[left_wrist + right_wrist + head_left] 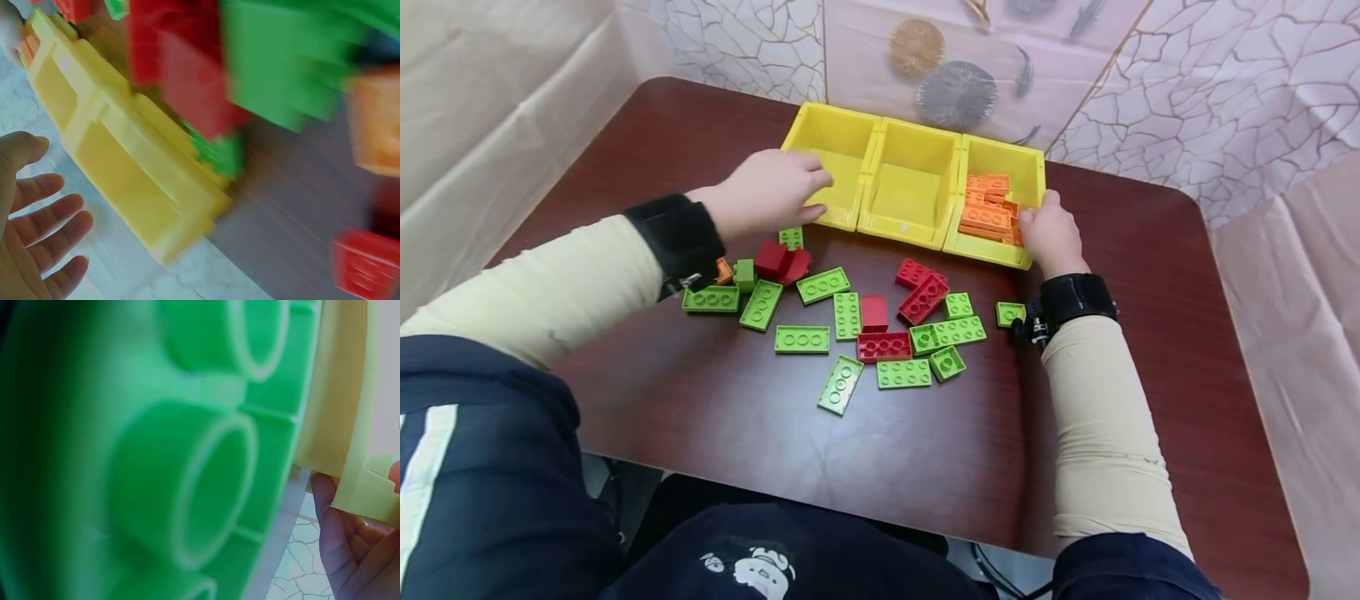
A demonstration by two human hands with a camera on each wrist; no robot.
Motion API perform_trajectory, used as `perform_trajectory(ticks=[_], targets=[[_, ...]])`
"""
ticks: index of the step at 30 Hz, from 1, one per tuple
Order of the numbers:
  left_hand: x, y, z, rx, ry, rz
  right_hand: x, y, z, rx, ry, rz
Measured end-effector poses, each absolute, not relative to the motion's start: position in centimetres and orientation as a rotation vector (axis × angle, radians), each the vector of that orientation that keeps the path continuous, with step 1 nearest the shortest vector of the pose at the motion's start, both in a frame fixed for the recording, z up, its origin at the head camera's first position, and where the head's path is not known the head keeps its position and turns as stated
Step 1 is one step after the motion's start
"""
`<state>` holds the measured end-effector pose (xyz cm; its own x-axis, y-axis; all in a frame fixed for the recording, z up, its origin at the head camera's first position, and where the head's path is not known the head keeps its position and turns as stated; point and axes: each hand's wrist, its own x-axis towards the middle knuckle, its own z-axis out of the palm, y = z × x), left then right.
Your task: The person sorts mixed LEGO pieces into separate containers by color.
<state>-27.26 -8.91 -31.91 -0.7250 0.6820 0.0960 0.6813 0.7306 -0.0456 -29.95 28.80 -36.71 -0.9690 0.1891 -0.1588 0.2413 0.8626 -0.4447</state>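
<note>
While right hand [1054, 235] grips tray [908, 193], left hand [772, 190] hovers near.

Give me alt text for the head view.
The right hand grips a yellow plastic three-compartment bin with orange plastic bricks at right; the left hand hovers near the left compartment. Green and red plastic bricks lie on the reddish-brown table.

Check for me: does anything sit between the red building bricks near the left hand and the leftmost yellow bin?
Yes: a studded green building brick lies between the red building bricks and the leftmost yellow bin. In the head view, the left hand also hides part of that bin's front.
</note>
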Motion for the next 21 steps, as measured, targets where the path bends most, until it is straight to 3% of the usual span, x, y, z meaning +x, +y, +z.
perform_trajectory(ticks=[9,21], targets=[[-24.5,-15.9,-33.1,-0.963,-2.988,0.007,-30.0,28.8,-36.9,0.341,2.936,-0.716],[-21.8,-18.9,-36.6,-0.864,-3.285,0.054,-30.0,28.6,-37.0,0.328,2.937,-0.71]])
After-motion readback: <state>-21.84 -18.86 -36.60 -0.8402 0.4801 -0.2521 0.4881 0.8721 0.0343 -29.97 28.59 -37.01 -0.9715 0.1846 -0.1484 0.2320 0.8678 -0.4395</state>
